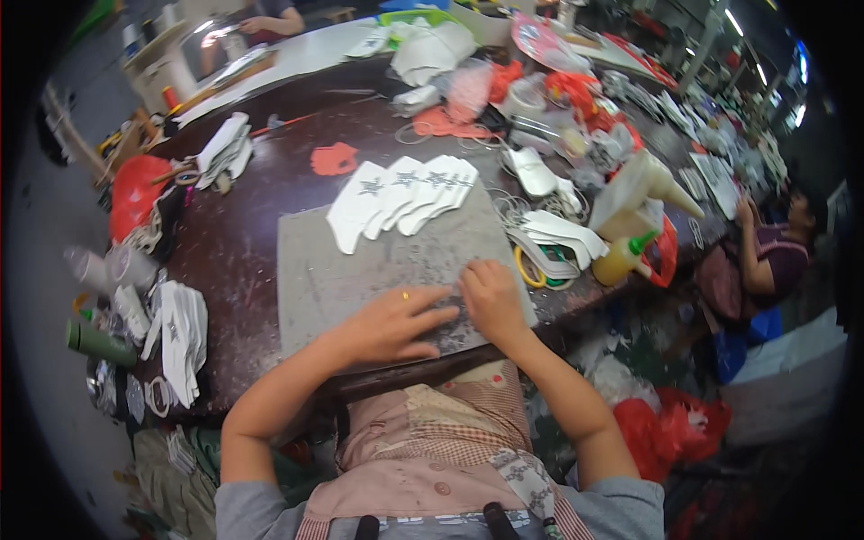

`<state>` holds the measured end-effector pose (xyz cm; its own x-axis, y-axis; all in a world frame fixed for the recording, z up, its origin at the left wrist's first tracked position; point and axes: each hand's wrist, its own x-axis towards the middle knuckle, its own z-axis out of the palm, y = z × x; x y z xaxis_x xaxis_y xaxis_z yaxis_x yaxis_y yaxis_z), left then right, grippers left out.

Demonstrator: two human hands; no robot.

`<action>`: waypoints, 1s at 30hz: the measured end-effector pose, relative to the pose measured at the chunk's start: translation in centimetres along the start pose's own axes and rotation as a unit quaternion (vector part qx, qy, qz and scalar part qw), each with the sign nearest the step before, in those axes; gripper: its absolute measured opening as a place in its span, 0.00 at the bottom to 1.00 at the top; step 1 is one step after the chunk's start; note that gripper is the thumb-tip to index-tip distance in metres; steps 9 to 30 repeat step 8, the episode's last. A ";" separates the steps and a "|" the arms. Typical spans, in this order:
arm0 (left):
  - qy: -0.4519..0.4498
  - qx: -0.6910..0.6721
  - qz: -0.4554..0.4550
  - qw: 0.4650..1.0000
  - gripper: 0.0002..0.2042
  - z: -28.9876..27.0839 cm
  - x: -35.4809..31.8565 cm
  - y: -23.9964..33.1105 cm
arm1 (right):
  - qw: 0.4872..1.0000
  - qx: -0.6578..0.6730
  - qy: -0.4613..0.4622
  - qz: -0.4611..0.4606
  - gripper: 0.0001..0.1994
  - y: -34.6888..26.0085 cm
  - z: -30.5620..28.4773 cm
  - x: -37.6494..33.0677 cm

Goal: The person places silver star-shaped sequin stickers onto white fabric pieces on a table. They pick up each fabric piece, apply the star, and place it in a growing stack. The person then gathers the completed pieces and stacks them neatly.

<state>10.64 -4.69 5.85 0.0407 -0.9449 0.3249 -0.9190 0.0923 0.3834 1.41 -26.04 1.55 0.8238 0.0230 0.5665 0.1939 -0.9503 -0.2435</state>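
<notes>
My left hand (400, 321) hovers low over or rests on a worn grey mat (324, 279), its fingers spread and nothing in them. Close beside its fingertips, my right hand (491, 297) is closed, fingers curled down at the mat's right part; whatever they may grip is hidden. Beyond both hands, a fan of overlapping white cut pieces (360, 207) with dark star-like prints lies across the mat's far edge. A small orange-red cut piece (334, 159) sits just past them on the dark table (234, 243).
On the right are a yellow glue bottle (616, 261) with a green nozzle, a large whitish jug (625, 193) and stacked white pieces (562, 236). More white pieces (183, 333) and a green flask (99, 343) line the left edge. A person (765, 247) works at far right.
</notes>
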 end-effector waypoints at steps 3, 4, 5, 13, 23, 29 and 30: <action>-0.082 0.043 0.025 0.995 0.28 1.4 0.6 1.1 | 0.994 -0.007 -0.101 0.042 0.13 0.6 -0.1 -0.9; -0.076 0.008 0.003 0.997 0.29 2.2 0.1 0.5 | 0.998 0.004 -0.066 0.018 0.16 0.8 0.0 -0.9; -0.071 -0.027 -0.021 0.997 0.29 2.9 -0.5 -0.1 | 0.999 0.014 -0.033 -0.008 0.20 0.8 0.2 -1.1; -0.106 -0.022 -0.018 0.994 0.32 3.7 1.8 -1.5 | 0.996 0.068 -0.048 -0.032 0.27 1.1 2.4 -1.8; -0.106 -0.022 -0.018 0.994 0.32 3.7 1.8 -1.5 | 0.996 0.068 -0.048 -0.032 0.27 1.1 2.4 -1.8; -0.106 -0.022 -0.018 0.994 0.32 3.7 1.8 -1.5 | 0.996 0.068 -0.048 -0.032 0.27 1.1 2.4 -1.8; -0.106 -0.022 -0.018 0.994 0.32 3.7 1.8 -1.5 | 0.996 0.068 -0.048 -0.032 0.27 1.1 2.4 -1.8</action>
